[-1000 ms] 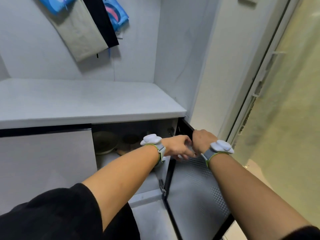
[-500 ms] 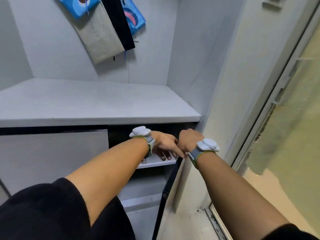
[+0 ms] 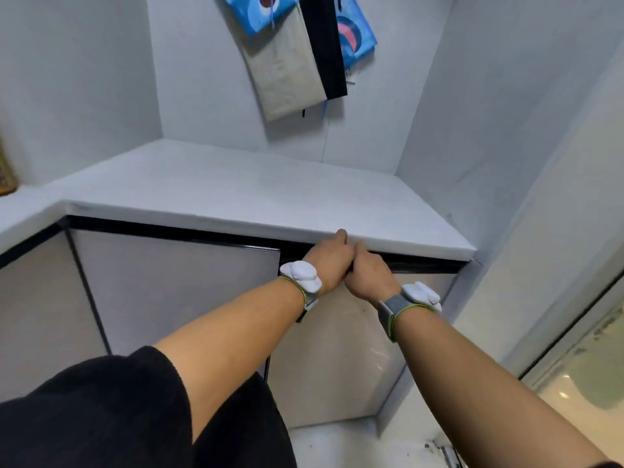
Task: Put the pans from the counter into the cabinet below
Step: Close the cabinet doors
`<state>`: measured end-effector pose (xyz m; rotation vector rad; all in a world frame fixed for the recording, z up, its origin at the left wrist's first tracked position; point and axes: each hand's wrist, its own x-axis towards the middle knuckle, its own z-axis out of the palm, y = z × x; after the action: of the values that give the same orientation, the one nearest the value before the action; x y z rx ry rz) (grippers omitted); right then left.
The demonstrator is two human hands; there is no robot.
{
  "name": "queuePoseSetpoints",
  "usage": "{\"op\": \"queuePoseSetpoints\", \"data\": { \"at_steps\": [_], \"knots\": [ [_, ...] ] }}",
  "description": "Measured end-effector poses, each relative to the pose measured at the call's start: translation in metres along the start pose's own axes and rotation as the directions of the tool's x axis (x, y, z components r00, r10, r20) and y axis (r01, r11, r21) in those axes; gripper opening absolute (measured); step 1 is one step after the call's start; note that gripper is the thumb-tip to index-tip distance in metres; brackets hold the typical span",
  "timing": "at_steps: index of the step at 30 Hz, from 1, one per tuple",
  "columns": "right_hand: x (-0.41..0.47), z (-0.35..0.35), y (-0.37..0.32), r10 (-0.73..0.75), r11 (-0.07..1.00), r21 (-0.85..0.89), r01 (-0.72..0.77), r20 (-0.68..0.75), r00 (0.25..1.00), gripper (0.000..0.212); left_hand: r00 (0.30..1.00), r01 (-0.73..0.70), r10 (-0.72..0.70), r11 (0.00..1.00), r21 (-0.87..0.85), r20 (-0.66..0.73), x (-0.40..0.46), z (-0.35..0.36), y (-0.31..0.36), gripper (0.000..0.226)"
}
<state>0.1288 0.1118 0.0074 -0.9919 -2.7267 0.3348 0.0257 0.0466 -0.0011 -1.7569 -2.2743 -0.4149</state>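
Nearest to the camera are two bare forearms, which reach forward from black sleeves. Each wrist carries a band with a white device: one on the left wrist and one on the right wrist.

The left hand and the right hand meet, side by side and touching, at the top edge of the right cabinet door. Both hands are curled, with the fingers bent over this edge into the dark gap under the counter. One fingertip of the left hand points up and touches the front edge of the counter. How firmly the hands grip the door edge I cannot tell, because the fingers are hidden behind the knuckles.

The right cabinet door lies flat in line with the left cabinet door, so the cabinet is shut and its inside is not visible. No pan shows in this view, and I cannot tell where the pans are.

Above the doors is the white counter, which is bare in the part that shows. At its far left edge stands a brownish object, only partly in view. On the back wall hang cloth items: blue, beige and black.
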Motion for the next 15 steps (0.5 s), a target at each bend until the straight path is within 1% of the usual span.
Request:
{"op": "queuePoseSetpoints", "data": {
  "at_steps": [3, 6, 8, 11, 15],
  "knots": [
    [0.007, 0.008, -0.003, 0.002, 0.999, 0.044, -0.003, 0.007, 1.000, 0.033, 0.996, -0.038, 0.039, 0.999, 0.006, -0.082, -0.021, 0.019, -0.017, 0.031],
    [0.015, 0.014, -0.011, -0.025, 0.998, 0.060, 0.025, -0.003, 1.000, 0.026, 0.994, -0.029, 0.036, 0.997, 0.069, -0.101, -0.030, 0.027, -0.036, 0.024],
    [0.019, 0.019, -0.018, -0.057, 0.997, 0.044, 0.056, 0.022, 0.998, 0.023, 0.996, -0.022, 0.027, 0.999, 0.049, -0.083, -0.032, 0.028, -0.044, 0.021],
    [0.024, 0.028, -0.028, -0.088, 0.996, -0.002, 0.088, 0.057, 0.994, 0.021, 0.999, -0.013, 0.015, 0.997, 0.070, -0.032, -0.035, 0.029, -0.051, 0.023],
    [0.028, 0.030, -0.032, -0.081, 0.996, -0.038, 0.085, 0.087, 0.993, 0.023, 1.000, 0.016, -0.017, 0.998, 0.058, 0.018, -0.038, 0.024, -0.057, 0.028]
  ]
}}
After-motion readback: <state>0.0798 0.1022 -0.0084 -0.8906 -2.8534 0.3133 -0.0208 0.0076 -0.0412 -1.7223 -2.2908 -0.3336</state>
